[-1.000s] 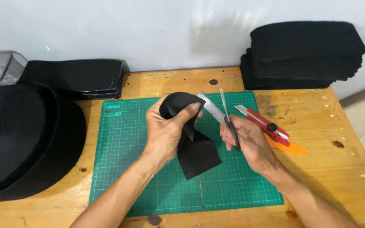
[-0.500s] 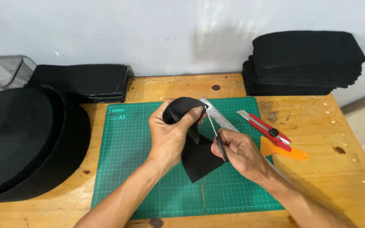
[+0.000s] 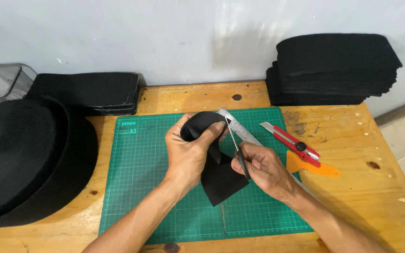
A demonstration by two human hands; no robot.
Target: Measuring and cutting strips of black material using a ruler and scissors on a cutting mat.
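My left hand (image 3: 191, 152) is clamped on the folded black fabric strip (image 3: 216, 164), holding it up over the green cutting mat (image 3: 137, 187) so its edge meets the blades. My right hand (image 3: 263, 168) grips the scissors (image 3: 237, 150), close beside the left.

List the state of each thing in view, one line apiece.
Left hand: gripping the black fabric strip, folded into a loop at the top.
Right hand: holding scissors, tips at the fold.
Steel ruler: flat on the green cutting mat, partly hidden.
Red utility knife: lying on the table, blade not visibly out.
Orange scraper: lying flat.
Black fabric roll: wound.
Cut black pieces: stacked.
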